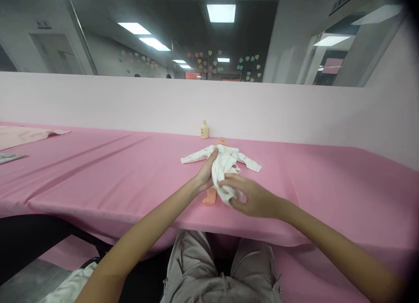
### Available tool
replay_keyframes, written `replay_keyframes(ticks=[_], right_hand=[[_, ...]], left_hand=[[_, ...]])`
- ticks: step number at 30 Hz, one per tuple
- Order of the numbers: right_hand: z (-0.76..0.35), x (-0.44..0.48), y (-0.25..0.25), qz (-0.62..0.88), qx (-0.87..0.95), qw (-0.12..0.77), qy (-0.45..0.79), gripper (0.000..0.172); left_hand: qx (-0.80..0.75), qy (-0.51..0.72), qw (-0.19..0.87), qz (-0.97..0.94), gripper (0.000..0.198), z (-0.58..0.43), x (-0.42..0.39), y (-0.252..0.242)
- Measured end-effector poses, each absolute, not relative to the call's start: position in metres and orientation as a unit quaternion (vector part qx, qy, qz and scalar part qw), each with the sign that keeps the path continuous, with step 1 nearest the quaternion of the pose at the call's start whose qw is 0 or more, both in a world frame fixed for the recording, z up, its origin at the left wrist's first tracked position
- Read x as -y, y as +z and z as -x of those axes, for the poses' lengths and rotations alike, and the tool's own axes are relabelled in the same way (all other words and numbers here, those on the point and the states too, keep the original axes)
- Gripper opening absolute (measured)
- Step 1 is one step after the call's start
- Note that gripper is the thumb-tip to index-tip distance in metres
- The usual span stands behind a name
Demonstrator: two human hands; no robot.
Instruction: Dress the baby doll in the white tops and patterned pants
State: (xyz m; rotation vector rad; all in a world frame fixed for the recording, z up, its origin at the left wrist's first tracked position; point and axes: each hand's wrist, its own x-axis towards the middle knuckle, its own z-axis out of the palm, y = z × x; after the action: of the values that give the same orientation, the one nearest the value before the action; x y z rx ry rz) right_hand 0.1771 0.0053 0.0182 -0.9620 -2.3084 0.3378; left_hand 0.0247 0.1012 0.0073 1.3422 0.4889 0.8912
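Observation:
A baby doll [209, 197] lies on its back on the pink tablecloth [108, 176], dressed in a white romper [225, 163] with both sleeves spread out. Only its head at the far end and one orange foot near me show. My left hand [205, 174] grips the doll's body on the left side, fingers wrapped round the cloth. My right hand [250, 195] pinches the bunched lower end of the romper, close to the foot.
A small yellow bottle [204, 130] stands by the pale partition wall [131, 102] behind the doll. A peach cloth [22, 135] and a flat printed item [9, 157] lie at the far left. My knees sit under the table's front edge.

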Motion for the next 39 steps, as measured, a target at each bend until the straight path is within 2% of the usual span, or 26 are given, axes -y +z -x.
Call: replay_keyframes(ticks=[2,3,5,8,11,15,19,21,23,25,26,28,31,33,36,39], right_hand=[[-0.168,0.002,0.018,0.332,0.889,0.277,0.149,0.045],[-0.166,0.0,0.019,0.34,0.878,0.294,0.164,0.046],[-0.163,-0.01,0.019,0.373,0.826,0.361,0.218,0.041],[-0.159,-0.034,0.022,0.393,0.725,0.465,0.321,0.024],[-0.152,-0.054,0.025,0.384,0.666,0.533,0.352,0.028],[-0.143,-0.081,0.02,0.41,0.638,0.57,0.317,0.04],[-0.149,-0.125,-0.009,0.468,0.601,0.596,0.254,0.041],[-0.164,-0.152,-0.026,0.525,0.557,0.6,0.234,0.043],[-0.186,-0.178,-0.037,0.59,0.518,0.592,0.181,0.036],[-0.211,-0.199,-0.041,0.632,0.521,0.568,0.083,0.022],[-0.222,-0.207,-0.041,0.65,0.543,0.529,0.053,0.021],[-0.236,-0.218,-0.041,0.686,0.609,0.395,0.05,0.03],[-0.233,-0.224,-0.048,0.699,0.692,0.167,0.073,0.042],[-0.22,-0.225,-0.059,0.686,0.721,0.099,0.023,0.05],[-0.203,-0.225,-0.073,0.674,0.732,0.077,-0.06,0.061],[-0.196,-0.227,-0.081,0.663,0.74,0.062,-0.095,0.05]], left_hand=[[-0.215,0.393,0.673,-0.588,0.065,-0.019,-0.1,0.015],[-0.218,0.397,0.666,-0.592,0.061,-0.017,-0.098,0.018],[-0.243,0.435,0.604,-0.622,0.054,-0.014,-0.091,0.021],[-0.28,0.49,0.506,-0.653,0.05,-0.016,-0.08,0.02],[-0.278,0.513,0.485,-0.651,0.052,-0.021,-0.08,0.016],[-0.213,0.524,0.526,-0.635,0.056,-0.034,-0.102,0.003],[-0.226,0.515,0.549,-0.619,0.06,-0.05,-0.136,-0.02],[-0.242,0.5,0.521,-0.649,0.059,-0.053,-0.158,-0.034],[-0.258,0.498,0.449,-0.695,0.051,-0.052,-0.185,-0.048],[-0.305,0.495,0.335,-0.742,0.039,-0.049,-0.213,-0.061],[-0.338,0.475,0.274,-0.765,0.036,-0.047,-0.227,-0.068],[-0.398,0.389,0.177,-0.812,0.04,-0.047,-0.249,-0.079],[-0.437,0.284,0.088,-0.849,0.058,-0.05,-0.266,-0.091],[-0.435,0.271,0.069,-0.856,0.066,-0.05,-0.27,-0.095],[-0.412,0.25,0.114,-0.869,0.078,-0.043,-0.272,-0.097],[-0.403,0.24,0.159,-0.869,0.086,-0.034,-0.275,-0.099]])
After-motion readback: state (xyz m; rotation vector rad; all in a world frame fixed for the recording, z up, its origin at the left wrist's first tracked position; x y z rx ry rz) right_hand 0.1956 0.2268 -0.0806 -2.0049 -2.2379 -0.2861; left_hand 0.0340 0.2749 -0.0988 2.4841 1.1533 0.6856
